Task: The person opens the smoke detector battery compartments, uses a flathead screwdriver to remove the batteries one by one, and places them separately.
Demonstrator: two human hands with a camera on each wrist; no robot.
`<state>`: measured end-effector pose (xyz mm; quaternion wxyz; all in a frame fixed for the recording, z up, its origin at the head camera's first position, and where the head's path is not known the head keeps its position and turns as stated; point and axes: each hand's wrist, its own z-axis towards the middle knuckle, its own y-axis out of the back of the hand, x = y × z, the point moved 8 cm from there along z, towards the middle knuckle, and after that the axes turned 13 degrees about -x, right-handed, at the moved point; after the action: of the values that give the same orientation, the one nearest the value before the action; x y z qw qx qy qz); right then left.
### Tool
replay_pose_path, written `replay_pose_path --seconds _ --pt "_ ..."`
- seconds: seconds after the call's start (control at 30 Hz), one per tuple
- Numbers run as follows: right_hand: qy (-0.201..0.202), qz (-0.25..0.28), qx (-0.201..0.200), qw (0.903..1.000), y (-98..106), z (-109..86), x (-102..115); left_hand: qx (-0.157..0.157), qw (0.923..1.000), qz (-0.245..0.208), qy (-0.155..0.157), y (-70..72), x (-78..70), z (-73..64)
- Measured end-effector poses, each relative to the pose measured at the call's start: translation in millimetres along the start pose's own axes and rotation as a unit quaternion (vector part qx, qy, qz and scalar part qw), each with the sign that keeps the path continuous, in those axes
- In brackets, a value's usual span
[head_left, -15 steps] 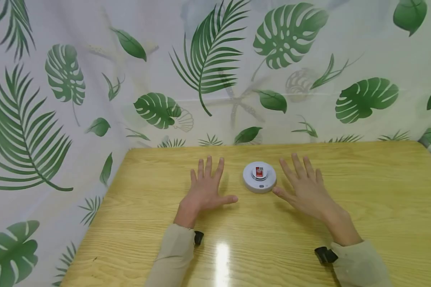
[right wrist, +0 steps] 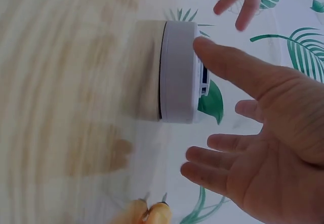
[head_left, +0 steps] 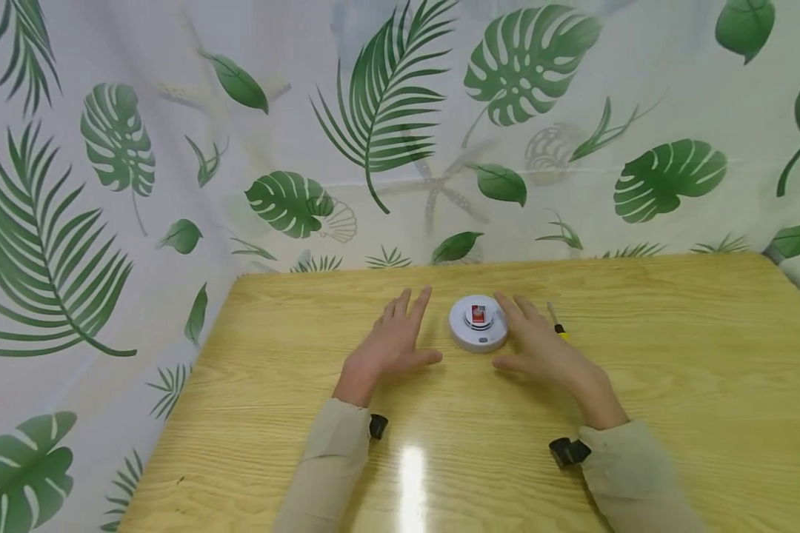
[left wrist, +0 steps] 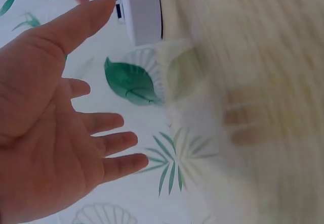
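Observation:
A round white smoke detector (head_left: 478,340) with a red label on its raised centre lies on the wooden table. My left hand (head_left: 392,343) is just left of it, with the fingers extended and the thumb pointing toward it. On the other side, my right hand (head_left: 548,349) has its fingertips right at the detector's edge, thumb spread below. In the right wrist view the thumb overlaps the detector's side (right wrist: 179,72). Both palms face inward, and neither hand grips anything.
Just beyond my right hand lies a screwdriver (head_left: 558,328) with a black and yellow handle, partly hidden by the hand. A leaf-printed cloth (head_left: 400,222) hangs along the back and left of the table (head_left: 273,444).
My right hand has moved left to the smoke detector's edge, uncovering the screwdriver. The left hand has turned inward, its fingers now angled toward the detector.

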<state>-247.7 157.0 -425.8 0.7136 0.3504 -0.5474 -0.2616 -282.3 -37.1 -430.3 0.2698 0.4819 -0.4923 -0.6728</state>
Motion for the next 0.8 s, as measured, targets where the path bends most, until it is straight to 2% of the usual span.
replay_pose_path --seconds 0.17,0.33,0.5,0.7,0.8 --pt "-0.017 0.029 0.011 0.9994 -9.3 13.5 -4.0 0.031 0.9993 0.002 -0.023 -11.0 -11.7 22.3" --pt "-0.005 0.038 0.007 0.9992 -18.4 23.6 -11.0 0.064 0.9968 0.003 -0.047 -30.8 -21.0 36.5" --pt "-0.007 0.027 -0.004 0.9996 -21.6 25.3 -18.2 0.059 0.9964 -0.012 -0.060 -41.8 -29.8 39.3" --pt "-0.011 0.012 0.009 0.9998 -18.3 23.4 -19.6 0.039 0.9972 -0.035 -0.052 -37.2 -35.4 34.3" --pt "-0.013 0.040 0.016 0.9990 -13.4 19.1 -17.8 0.031 0.9962 -0.061 -0.054 -34.0 -34.1 30.9"
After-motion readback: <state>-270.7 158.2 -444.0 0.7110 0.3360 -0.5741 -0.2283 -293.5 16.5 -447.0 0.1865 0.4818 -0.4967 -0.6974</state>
